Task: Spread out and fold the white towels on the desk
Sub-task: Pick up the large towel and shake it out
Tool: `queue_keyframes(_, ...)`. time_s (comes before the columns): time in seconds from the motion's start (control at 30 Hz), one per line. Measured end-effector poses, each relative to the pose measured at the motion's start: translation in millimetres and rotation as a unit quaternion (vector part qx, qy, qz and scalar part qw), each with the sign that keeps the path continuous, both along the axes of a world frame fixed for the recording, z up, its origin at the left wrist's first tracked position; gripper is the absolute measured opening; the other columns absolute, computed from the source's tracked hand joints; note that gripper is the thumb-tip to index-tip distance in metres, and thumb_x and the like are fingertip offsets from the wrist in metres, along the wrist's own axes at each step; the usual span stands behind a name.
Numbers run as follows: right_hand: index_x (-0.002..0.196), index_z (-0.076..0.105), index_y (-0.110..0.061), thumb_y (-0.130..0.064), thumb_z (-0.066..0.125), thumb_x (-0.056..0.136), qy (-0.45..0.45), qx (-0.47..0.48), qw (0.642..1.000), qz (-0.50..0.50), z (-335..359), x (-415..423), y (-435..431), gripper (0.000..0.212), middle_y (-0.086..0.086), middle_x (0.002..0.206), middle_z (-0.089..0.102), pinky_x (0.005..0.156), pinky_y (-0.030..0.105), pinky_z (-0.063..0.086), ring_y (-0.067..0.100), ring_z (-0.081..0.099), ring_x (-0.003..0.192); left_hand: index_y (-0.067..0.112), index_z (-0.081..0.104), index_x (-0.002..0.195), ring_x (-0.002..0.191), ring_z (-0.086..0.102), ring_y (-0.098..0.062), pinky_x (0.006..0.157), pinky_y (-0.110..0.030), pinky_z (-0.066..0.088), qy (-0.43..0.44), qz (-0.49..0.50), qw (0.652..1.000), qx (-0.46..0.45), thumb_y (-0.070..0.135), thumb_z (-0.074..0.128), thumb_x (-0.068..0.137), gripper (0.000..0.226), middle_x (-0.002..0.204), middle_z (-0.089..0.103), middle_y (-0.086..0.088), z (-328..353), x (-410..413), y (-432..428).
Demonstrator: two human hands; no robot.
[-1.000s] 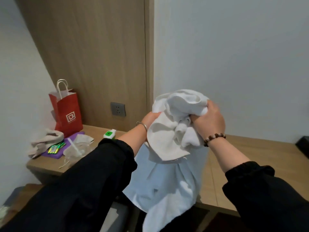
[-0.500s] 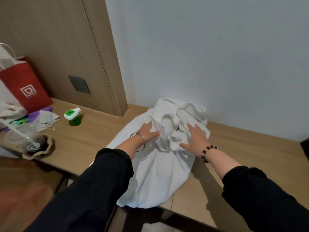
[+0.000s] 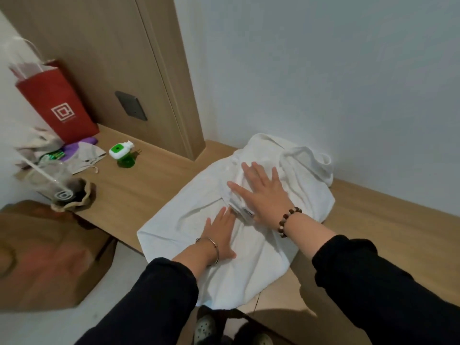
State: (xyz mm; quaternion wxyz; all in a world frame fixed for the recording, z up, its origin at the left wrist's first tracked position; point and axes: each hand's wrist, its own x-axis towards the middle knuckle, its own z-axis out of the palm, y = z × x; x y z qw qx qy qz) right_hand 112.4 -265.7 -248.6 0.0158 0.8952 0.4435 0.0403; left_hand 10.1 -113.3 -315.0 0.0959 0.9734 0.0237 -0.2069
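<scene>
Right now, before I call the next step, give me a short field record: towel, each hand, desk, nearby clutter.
towel: white towel, rumpled, far end bunched by the wall, near end hanging over the desk's front edge
left hand: flat, fingers straight, pressing the towel's near part
right hand: flat, fingers spread, pressing the towel's middle
surface: wooden desk
clutter, left side: red paper bag, green-and-white plug-in device, both apart from the towel
neat folds: none visible

One head-worn view, tilted down over the desk; close above; wall behind.
</scene>
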Motion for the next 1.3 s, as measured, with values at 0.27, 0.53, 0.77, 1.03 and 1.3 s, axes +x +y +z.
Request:
queue_keyframes(0.27,0.124,0.045,-0.026,-0.031,0.063,0.078,0.020,-0.134,0.989,-0.052,0.4,20.1,3.1,0.050,0.002,0.125,0.048,0.098,0.043,0.026,0.024,0.036,0.122,0.017,0.019,0.148,0.144,0.009,-0.015,0.114,-0.032,0.021,-0.088,-0.008,0.996,0.001,0.013,0.059,0.085,0.074,0.157,0.008,0.002,-0.8,-11.5,20.2)
queue_keyframes(0.53,0.065,0.047,-0.023,-0.032,0.057,0.057,0.210,-0.105,0.938,-0.254,21.2,24.9,-44.0,0.015,-0.007,0.065,0.054,0.053,0.020,0.032,0.013,0.050,0.055,0.025,0.053,0.118,0.116,0.050,-0.022,0.084,-0.028,0.037,-0.094,0.098,0.991,0.012,0.022,0.048,0.091,0.028,0.126,0.054,0.002,31.4,-0.2,55.1)
queue_keyframes(0.77,0.092,0.054,-0.018,-0.032,0.058,0.071,0.296,0.123,0.857,-0.404,52.6,35.0,-81.3,0.026,0.000,0.077,0.056,0.055,0.026,0.037,0.021,0.053,0.062,0.015,0.061,0.093,0.087,0.061,-0.028,0.067,-0.033,0.049,-0.187,-0.062,0.975,0.102,0.008,0.066,0.068,0.026,0.095,0.065,-0.005,50.7,6.1,45.2)
queue_keyframes(1.03,0.149,0.009,-0.032,-0.069,0.064,0.067,0.230,0.155,0.906,-0.320,27.3,9.9,-87.7,0.106,-0.002,0.158,0.000,0.113,0.055,0.010,0.021,0.001,0.145,0.031,0.004,0.150,0.144,0.010,-0.028,0.111,-0.056,0.014,-0.185,-0.021,0.973,0.136,0.054,0.061,0.078,0.095,0.158,0.011,-0.005,47.5,46.7,-4.7)
queue_keyframes(1.3,0.135,0.037,-0.029,-0.064,0.059,0.063,0.281,-0.035,0.918,-0.279,0.6,-3.9,-91.5,0.082,-0.002,0.124,0.054,0.075,0.033,0.047,0.020,0.054,0.103,0.020,0.047,0.105,0.095,0.056,-0.026,0.072,-0.031,0.040,-0.044,-0.010,0.998,0.036,0.055,0.060,0.081,0.044,0.105,0.060,-0.006,37.5,62.6,-18.1)
